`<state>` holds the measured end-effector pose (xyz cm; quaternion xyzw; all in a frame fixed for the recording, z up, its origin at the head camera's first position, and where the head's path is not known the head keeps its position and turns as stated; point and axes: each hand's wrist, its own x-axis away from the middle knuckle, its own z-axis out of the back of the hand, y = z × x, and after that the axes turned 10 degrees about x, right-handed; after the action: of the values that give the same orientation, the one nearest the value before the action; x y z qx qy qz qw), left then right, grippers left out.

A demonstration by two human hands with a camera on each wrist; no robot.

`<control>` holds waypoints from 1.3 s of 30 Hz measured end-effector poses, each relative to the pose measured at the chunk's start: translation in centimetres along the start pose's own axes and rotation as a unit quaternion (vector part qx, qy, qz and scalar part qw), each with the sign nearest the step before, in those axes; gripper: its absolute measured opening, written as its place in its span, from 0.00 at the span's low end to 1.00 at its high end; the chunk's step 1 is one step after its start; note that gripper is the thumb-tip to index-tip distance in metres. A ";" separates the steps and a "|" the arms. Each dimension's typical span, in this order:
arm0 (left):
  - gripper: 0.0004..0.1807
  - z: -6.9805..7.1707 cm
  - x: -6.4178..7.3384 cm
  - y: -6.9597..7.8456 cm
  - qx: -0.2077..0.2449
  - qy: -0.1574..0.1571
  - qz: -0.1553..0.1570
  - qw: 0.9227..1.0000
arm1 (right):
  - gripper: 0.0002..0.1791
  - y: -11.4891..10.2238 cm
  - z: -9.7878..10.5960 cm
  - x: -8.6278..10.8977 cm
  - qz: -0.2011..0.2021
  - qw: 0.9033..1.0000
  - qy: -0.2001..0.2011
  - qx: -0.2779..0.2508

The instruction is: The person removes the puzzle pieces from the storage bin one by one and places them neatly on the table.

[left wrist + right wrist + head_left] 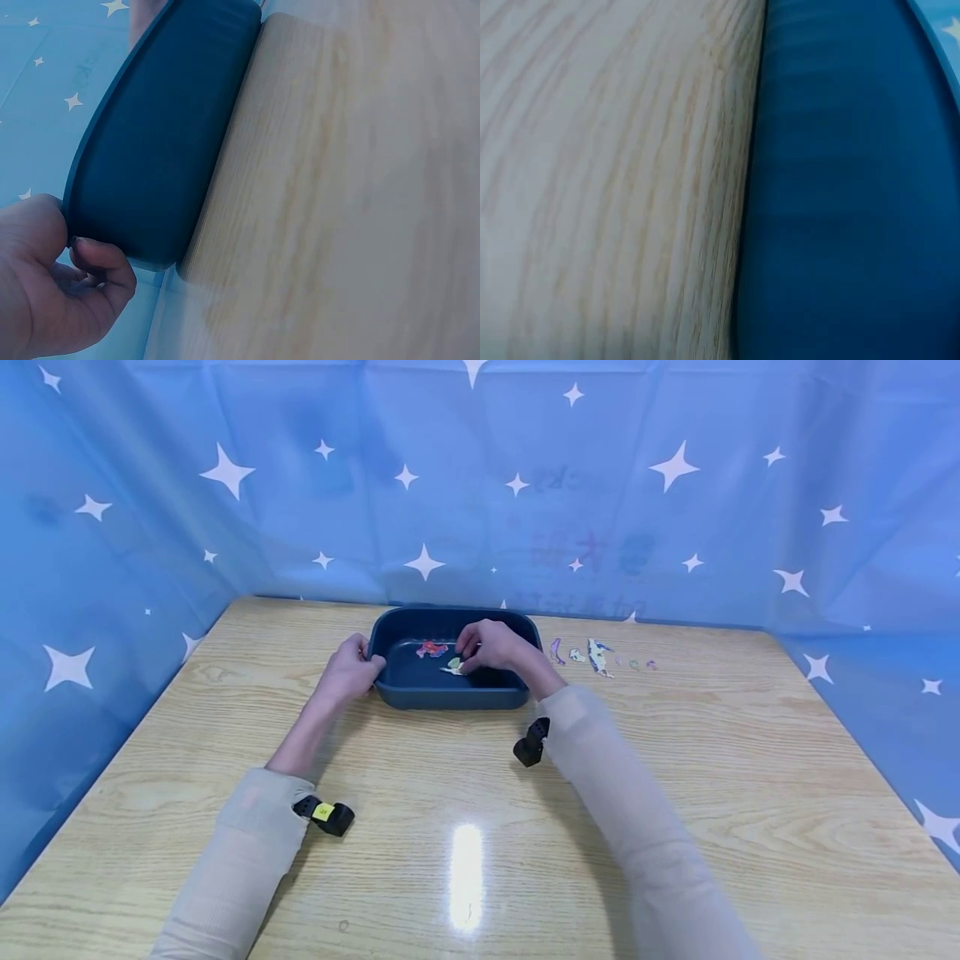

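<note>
In the head view a dark blue rectangular bin (453, 698) sits on the table. My left hand (348, 672) grips its left rim; the left wrist view shows the fingers curled at the bin's corner (142, 150). Reaching over the right side, my right hand (491, 646) is down inside the bin, its thumb and fingers pinching a small white-and-green paper cutout (453, 667). A red and purple cutout (432, 648) lies on the bin floor to the left. The right wrist view holds only the bin's outer wall (847, 180) and table, with the hand out of sight.
Right of the bin, several small cutouts lie in a row on the wooden table (712, 760), among them a purple curved one (556, 651) and a larger white, blue and yellow one (598, 657). A blue star-patterned curtain (465, 510) stands close behind the bin.
</note>
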<state>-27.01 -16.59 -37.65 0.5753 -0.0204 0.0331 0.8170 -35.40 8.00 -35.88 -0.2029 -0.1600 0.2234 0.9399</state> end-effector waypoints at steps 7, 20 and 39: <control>0.05 0.0 0.1 -0.1 0.005 0.004 -0.001 1.000 | 0.08 -0.5 -0.3 0.1 0.005 1.000 -0.019 0.006; 0.06 0.1 0.0 -0.1 0.004 0.001 -0.002 1.000 | 0.06 0.0 0.8 1.2 0.054 0.997 0.022 -0.041; 0.06 0.1 0.1 -0.1 0.009 -0.001 -0.004 1.000 | 0.10 3.8 4.2 6.1 0.056 0.978 0.116 -0.162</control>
<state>-26.94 -16.68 -37.73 0.5829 -0.0187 0.0298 0.8118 -33.19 15.34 -32.70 -0.3853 -0.0725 0.2217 0.8928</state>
